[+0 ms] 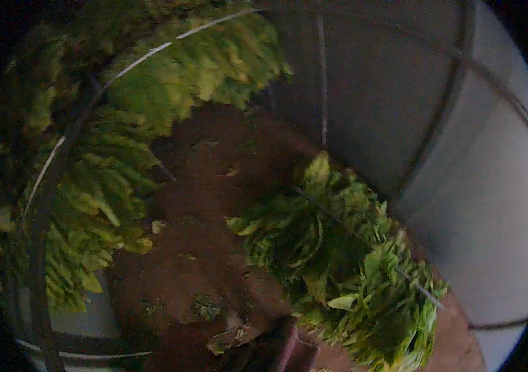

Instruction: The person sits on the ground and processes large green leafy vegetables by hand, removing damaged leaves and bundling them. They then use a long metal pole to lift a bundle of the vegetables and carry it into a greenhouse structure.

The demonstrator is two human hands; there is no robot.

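Neither of my hands is in view. Before me a large heap of green leaves (361, 260) lies on bare brown soil (199, 195), towards the right. Dense rows of green and yellowish leaves (101, 200) hang at the left and across the upper left (189, 69). A purplish-pink object (294, 348) shows at the lower edge, beside the heap; what it is I cannot tell. The picture is dim and somewhat blurred.
Pale sheeting (468, 209) on curved ribs forms a wall at the right. Thin poles or lines cross the view, one upright near the top (323, 79). Leaf scraps (231, 335) are scattered on the soil, and a pale panel (82, 321) stands at the lower left.
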